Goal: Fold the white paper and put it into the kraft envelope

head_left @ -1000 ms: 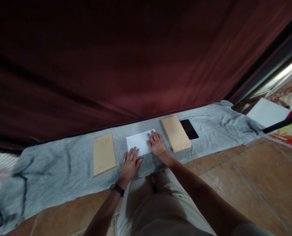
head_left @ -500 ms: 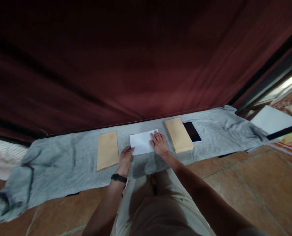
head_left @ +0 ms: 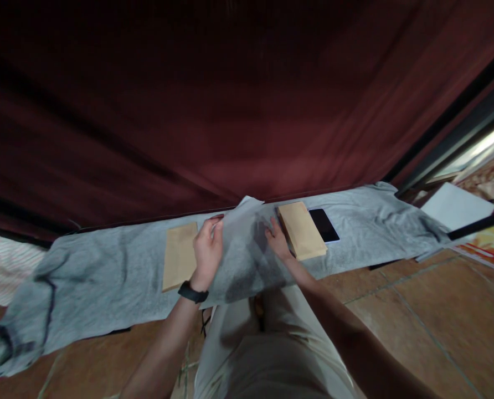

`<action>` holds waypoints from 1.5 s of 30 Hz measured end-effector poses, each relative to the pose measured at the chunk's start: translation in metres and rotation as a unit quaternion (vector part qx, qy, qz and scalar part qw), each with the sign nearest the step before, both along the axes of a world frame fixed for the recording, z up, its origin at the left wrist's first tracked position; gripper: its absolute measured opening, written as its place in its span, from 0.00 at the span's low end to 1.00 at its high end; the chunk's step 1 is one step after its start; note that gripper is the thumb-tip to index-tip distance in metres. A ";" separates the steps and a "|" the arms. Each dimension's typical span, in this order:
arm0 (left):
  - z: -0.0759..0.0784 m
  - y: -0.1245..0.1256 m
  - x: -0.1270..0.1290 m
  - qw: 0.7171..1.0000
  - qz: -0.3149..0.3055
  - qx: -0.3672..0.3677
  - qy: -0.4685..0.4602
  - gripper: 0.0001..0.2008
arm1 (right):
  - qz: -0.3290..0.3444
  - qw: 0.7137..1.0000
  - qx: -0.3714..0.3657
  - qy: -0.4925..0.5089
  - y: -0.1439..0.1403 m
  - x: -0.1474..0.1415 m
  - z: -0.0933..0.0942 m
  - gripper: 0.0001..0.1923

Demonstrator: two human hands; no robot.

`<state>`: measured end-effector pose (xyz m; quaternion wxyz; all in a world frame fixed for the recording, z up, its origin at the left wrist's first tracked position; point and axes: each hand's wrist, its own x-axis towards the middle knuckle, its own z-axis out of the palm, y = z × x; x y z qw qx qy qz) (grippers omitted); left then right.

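The left hand (head_left: 207, 249) pinches the near-left edge of a white sheet of paper (head_left: 241, 221) between thumb and fingers and holds it raised off the grey cloth (head_left: 106, 277), so the sheet tilts up toward the dark red curtain (head_left: 230, 111). The right hand (head_left: 278, 241) lies open and flat, its fingers pressing down on the sheet's right side against the cloth. Just left of the left hand lies a brown envelope (head_left: 179, 256), flat on the cloth. Just right of the right hand sits a stack of brown envelopes (head_left: 302, 230), and a dark phone (head_left: 324, 224) lies beside that stack on its far side. The cloth is spread over a tiled floor (head_left: 417, 310).
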<state>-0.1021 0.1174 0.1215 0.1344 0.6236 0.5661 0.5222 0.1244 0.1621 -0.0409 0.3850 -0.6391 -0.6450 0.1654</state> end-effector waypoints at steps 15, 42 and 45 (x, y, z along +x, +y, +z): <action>-0.125 -0.084 -0.012 0.932 -0.241 -0.058 0.262 0.19 | 0.224 0.968 0.017 -0.115 -0.108 0.029 0.009 0.29; -0.135 -0.082 -0.019 0.978 -0.051 -0.203 -0.001 0.16 | 0.147 0.983 -0.065 -0.085 -0.098 0.022 0.019 0.18; -0.132 -0.073 -0.011 0.977 -0.013 -0.213 -0.011 0.15 | 0.113 0.980 -0.108 -0.120 -0.092 0.011 0.030 0.17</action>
